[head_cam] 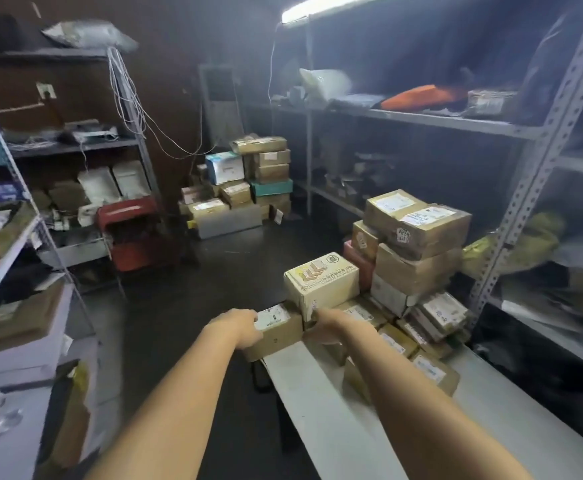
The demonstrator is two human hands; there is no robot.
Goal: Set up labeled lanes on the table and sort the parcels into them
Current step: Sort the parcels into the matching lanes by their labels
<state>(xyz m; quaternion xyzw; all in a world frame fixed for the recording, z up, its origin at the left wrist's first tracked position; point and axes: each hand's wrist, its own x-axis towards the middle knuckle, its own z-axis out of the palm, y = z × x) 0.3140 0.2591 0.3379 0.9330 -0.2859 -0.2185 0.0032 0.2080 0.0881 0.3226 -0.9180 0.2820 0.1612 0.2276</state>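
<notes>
Parcels [418,237] stand stacked at the far right end of the white counter [335,410], with flatter ones lying along its right edge. A small brown parcel [278,329] with a white label sits at the counter's far left corner, just in front of a cream box [321,282]. The left hand [240,329] grips the small parcel's left end, fingers curled over its top. The right hand [328,322] lies against its right end; its fingers are hidden, so its grip cannot be told. Metal shelving [512,216] rises beside the counter.
</notes>
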